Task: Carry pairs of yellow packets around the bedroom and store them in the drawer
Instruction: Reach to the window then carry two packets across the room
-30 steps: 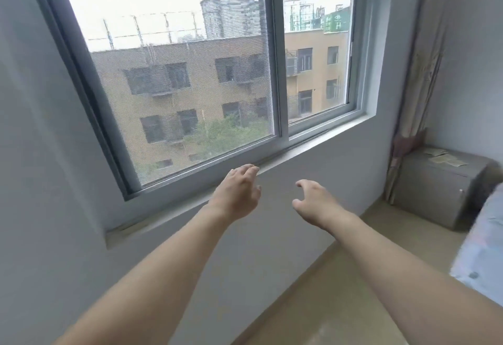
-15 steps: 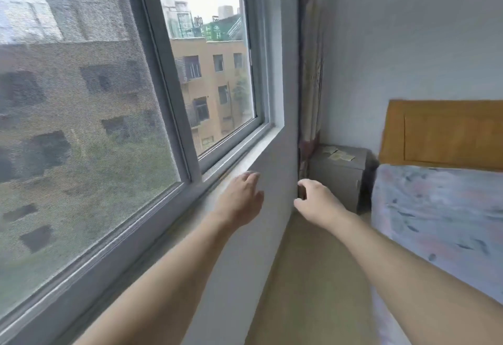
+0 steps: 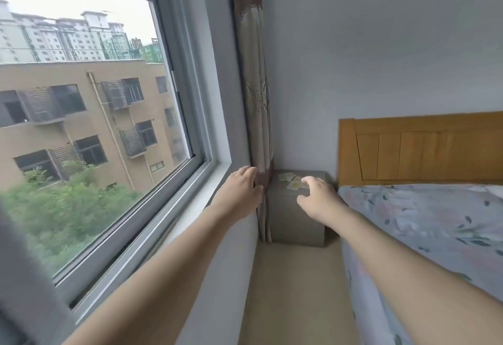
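Two or three yellow packets (image 3: 291,181) lie flat on top of the grey nightstand (image 3: 295,217) in the corner of the room, ahead of you; they are small and blurred from here, so you cannot count them with certainty. One sits toward the back left of the top, and the others lie nearer the front edge, slightly overlapping and skewed, their long sides running roughly on a diagonal from front left to back right. Your right hand (image 3: 317,197) hangs in the air in front of the nightstand, fingers loosely curved and thumb spread away from them, holding nothing; in this view its fingertips overlap the nearer packets, but you cannot tell that they touch. Your left hand (image 3: 239,189) is stretched out beside the white window ledge (image 3: 215,181), fingers relaxed and gently bent, also empty, just in front of the patterned curtain (image 3: 255,94) that hangs down the corner. The nightstand stands wedged between that curtain on its left and the wooden headboard (image 3: 419,148) on its right, its back against the wall. You have a narrow strip of beige floor (image 3: 296,290) to move along, bounded on the left by the wall below the window (image 3: 89,116) and on the right by the side of the bed with its floral sheet (image 3: 424,230).
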Demonstrator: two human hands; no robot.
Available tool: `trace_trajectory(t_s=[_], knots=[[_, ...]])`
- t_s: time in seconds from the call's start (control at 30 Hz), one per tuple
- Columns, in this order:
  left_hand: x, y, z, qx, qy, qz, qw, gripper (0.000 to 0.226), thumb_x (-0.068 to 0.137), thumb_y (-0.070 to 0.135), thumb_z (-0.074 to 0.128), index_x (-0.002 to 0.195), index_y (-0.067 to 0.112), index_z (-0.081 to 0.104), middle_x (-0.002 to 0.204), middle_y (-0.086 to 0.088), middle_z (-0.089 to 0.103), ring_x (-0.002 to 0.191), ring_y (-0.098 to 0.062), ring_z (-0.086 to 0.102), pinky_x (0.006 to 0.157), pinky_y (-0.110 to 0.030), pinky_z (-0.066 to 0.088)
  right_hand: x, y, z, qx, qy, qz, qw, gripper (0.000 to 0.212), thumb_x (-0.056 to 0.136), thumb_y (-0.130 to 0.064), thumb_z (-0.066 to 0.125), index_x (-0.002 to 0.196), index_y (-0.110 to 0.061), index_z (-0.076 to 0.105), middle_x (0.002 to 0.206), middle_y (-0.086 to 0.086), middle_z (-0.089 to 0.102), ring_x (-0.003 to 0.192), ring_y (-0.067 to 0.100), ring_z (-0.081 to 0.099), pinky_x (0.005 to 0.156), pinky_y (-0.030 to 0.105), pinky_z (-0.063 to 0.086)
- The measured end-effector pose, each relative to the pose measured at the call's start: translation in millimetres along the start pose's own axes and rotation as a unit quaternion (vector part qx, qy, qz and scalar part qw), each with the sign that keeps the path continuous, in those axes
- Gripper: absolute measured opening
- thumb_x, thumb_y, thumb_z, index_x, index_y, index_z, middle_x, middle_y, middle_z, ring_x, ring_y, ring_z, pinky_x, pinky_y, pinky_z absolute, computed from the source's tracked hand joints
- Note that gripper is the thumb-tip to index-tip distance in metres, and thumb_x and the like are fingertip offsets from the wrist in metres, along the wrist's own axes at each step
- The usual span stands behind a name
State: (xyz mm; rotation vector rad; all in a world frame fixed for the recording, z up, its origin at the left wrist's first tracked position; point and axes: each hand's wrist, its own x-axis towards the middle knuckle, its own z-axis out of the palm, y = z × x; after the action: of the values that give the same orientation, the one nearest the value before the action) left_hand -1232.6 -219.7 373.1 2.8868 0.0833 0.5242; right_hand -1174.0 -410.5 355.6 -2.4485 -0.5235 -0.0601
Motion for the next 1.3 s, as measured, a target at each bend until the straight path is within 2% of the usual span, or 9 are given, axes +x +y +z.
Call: trace_trajectory(t_s=[0.3,0.57,0.7,0.8,0.87,0.93,1.03,1.17,1.3], knots=[[179,-34,104,-0.048,-0.082,0.0,0.996,0.046,0.099,0.026,0.042,0.143,0.011,0.04,0.151,-0.001,0.037,0.135,-0.023,0.037,0.103,-0.03,0.033,172,71,29,-0.015,-0.013,0.074,0.997,0.053,0.094,-0.02,0.047,0.145,-0.014,0.036,0.151,0.003,0.037,0.135,0.023,0.039,0.104,0.031,0.037],[400,-89,162,-0.091,-0.081,0.013,0.992,0.038,0.097,0.024,0.044,0.13,0.006,0.047,0.139,-0.005,0.046,0.124,-0.025,0.046,0.095,-0.031,0.038,384,105,51,-0.027,-0.009,0.084,0.996,0.053,0.095,-0.022,0.047,0.146,-0.014,0.034,0.151,0.004,0.036,0.13,0.023,0.044,0.099,0.029,0.039],[515,-116,192,-0.124,-0.076,-0.045,0.988,0.015,0.094,0.026,0.045,0.097,0.011,0.048,0.123,-0.012,0.053,0.106,-0.033,0.054,0.084,-0.036,0.047,484,130,45,-0.016,0.017,0.111,0.994,0.056,0.095,-0.023,0.049,0.148,-0.015,0.032,0.152,0.003,0.036,0.135,0.022,0.04,0.102,0.029,0.037],[582,-120,234,-0.136,-0.1,-0.063,0.984,0.035,0.093,0.027,0.047,0.12,0.006,0.05,0.127,-0.014,0.053,0.113,-0.034,0.052,0.09,-0.036,0.044,545,167,53,0.001,0.003,0.137,0.991,0.057,0.094,-0.023,0.05,0.148,-0.015,0.033,0.152,0.002,0.037,0.136,0.021,0.039,0.104,0.028,0.035],[621,-119,266,-0.148,-0.13,-0.073,0.978,0.039,0.092,0.025,0.049,0.125,0.004,0.049,0.128,-0.015,0.053,0.113,-0.034,0.052,0.088,-0.036,0.043,586,198,62,0.012,-0.005,0.168,0.986,0.059,0.094,-0.024,0.051,0.148,-0.015,0.032,0.152,0.002,0.036,0.135,0.021,0.04,0.102,0.028,0.037],[660,-118,299,-0.153,-0.153,-0.075,0.973,0.039,0.091,0.024,0.049,0.127,0.008,0.048,0.132,-0.014,0.051,0.115,-0.032,0.051,0.088,-0.034,0.042,628,229,71,0.021,-0.006,0.19,0.982,0.059,0.093,-0.024,0.052,0.148,-0.015,0.033,0.151,0.003,0.038,0.13,0.021,0.045,0.094,0.027,0.041],[719,-123,346,-0.145,-0.175,-0.09,0.97,0.057,0.093,0.028,0.051,0.145,0.013,0.037,0.146,-0.01,0.043,0.132,-0.029,0.043,0.101,-0.032,0.038,694,272,86,0.043,-0.015,0.207,0.977,0.056,0.091,-0.02,0.053,0.144,-0.012,0.038,0.142,0.006,0.047,0.109,0.018,0.052,0.074,0.024,0.041],[807,-141,405,-0.13,-0.191,-0.14,0.963,0.045,0.09,0.031,0.053,0.131,0.014,0.048,0.13,-0.01,0.055,0.115,-0.029,0.053,0.093,-0.034,0.045,794,332,110,0.093,-0.039,0.241,0.965,0.044,0.084,-0.019,0.052,0.128,-0.011,0.051,0.113,0.004,0.061,0.095,0.021,0.061,0.07,0.029,0.049],[875,-165,463,-0.152,-0.217,-0.202,0.943,0.053,0.092,0.033,0.058,0.139,0.012,0.044,0.136,-0.008,0.053,0.123,-0.026,0.052,0.096,-0.03,0.043,882,375,141,0.13,-0.046,0.291,0.947,0.02,0.083,-0.014,0.052,0.099,-0.002,0.053,0.093,0.011,0.063,0.074,0.024,0.059,0.061,0.03,0.043]])
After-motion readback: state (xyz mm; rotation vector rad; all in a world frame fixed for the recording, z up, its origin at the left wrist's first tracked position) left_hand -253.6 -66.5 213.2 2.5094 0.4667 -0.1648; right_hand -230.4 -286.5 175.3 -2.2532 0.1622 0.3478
